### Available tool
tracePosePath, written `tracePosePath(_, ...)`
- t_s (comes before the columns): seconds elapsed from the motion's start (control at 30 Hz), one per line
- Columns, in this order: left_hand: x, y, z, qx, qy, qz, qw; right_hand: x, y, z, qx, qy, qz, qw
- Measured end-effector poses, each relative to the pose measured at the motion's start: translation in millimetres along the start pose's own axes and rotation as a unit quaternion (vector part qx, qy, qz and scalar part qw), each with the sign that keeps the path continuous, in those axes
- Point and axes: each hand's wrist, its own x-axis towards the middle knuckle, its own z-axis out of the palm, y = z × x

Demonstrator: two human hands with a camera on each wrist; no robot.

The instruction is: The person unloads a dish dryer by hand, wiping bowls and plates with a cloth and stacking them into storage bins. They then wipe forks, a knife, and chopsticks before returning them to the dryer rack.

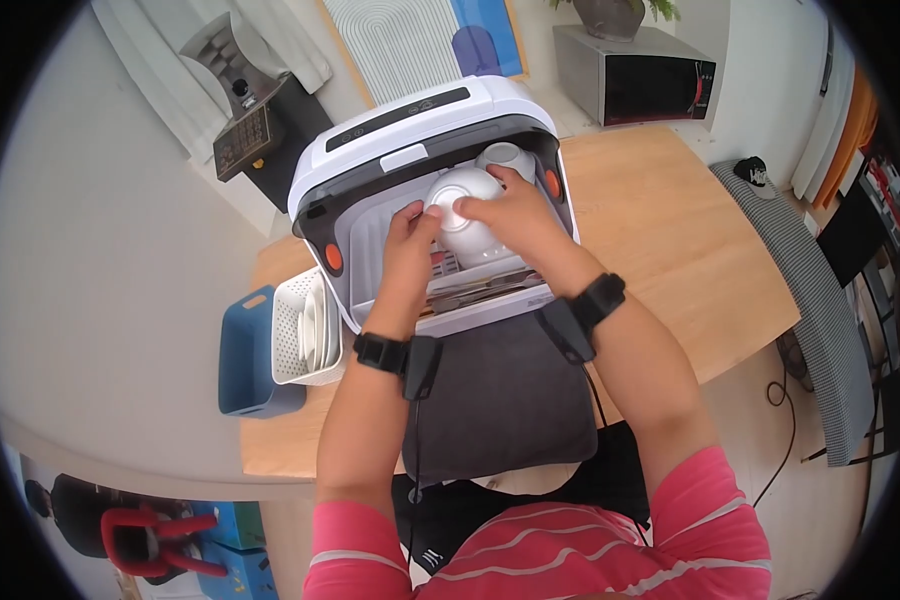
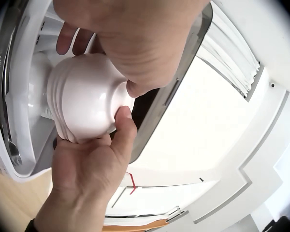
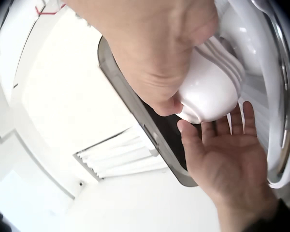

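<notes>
A stack of nested white bowls [image 1: 465,235] is turned bottom-up inside a white countertop dish cabinet [image 1: 310,165]. My right hand [image 1: 522,215] grips the stack from the right, thumb on the foot ring and fingers round the side. From the left, my left hand [image 1: 410,248] touches it with the thumb at the foot ring; its fingers lie fairly straight along the side, as the right wrist view shows. Behind the stack sits another white bowl [image 1: 505,156]. Cutlery [image 1: 485,292] lies in the cabinet's front tray, with a spoon [image 2: 13,153] in the left wrist view.
The cabinet's dark tinted lid [image 1: 370,165] is raised above the hands. To the left stand a white perforated basket [image 1: 285,335] holding white dishes and a blue bin [image 1: 245,355]. A dark cloth [image 1: 500,410] hangs in front. At the back right sits a microwave [image 1: 635,80].
</notes>
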Motion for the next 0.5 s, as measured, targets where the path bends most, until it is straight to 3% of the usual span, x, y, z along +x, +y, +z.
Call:
tracePosePath(0.03, -9, 6, -6, 0.0, 0.0, 0.002, 1.0, -12, -11, 0, -0.114, 0.014, -0.074, 0.991)
tracePosePath(0.07, -24, 15, -14, -0.044, -0.048, -0.025, 0.998, -27, -18, 0, -0.114, 0.013, -0.076, 0.991)
tracePosePath(0.1, -36, 18, -24, -0.087, -0.095, -0.051, 0.99, -46, -23, -1, -0.185, 0.006, -0.203, 0.962)
tracePosePath(0.13, -46, 16, -39, -0.087, -0.093, -0.051, 0.991, -65, -27, -2, -0.252, -0.002, -0.323, 0.912)
tracePosePath(0.2, -68, 8, -68, -0.144, -0.311, -0.162, 0.926, -99, -32, -13, -0.351, -0.081, -0.429, 0.828)
tracePosePath(0.23, -81, 0, -73, -0.144, -0.307, -0.163, 0.926, -112, -25, -15, -0.349, -0.084, -0.429, 0.829)
tracePosePath(0.3, -101, -18, -82, -0.265, -0.367, -0.199, 0.869, -132, -9, -18, -0.416, -0.171, -0.573, 0.685)
tracePosePath(0.33, -111, -28, -82, -0.265, -0.364, -0.2, 0.87, -140, 0, -18, -0.413, -0.173, -0.573, 0.687)
tracePosePath(0.4, -131, -48, -75, -0.244, -0.287, -0.225, 0.898, -151, 18, -16, -0.399, -0.182, -0.659, 0.611)
tracePosePath(0.5, -152, -53, -76, -0.234, -0.26, -0.26, 0.9, -159, 32, -23, -0.428, -0.201, -0.644, 0.601)
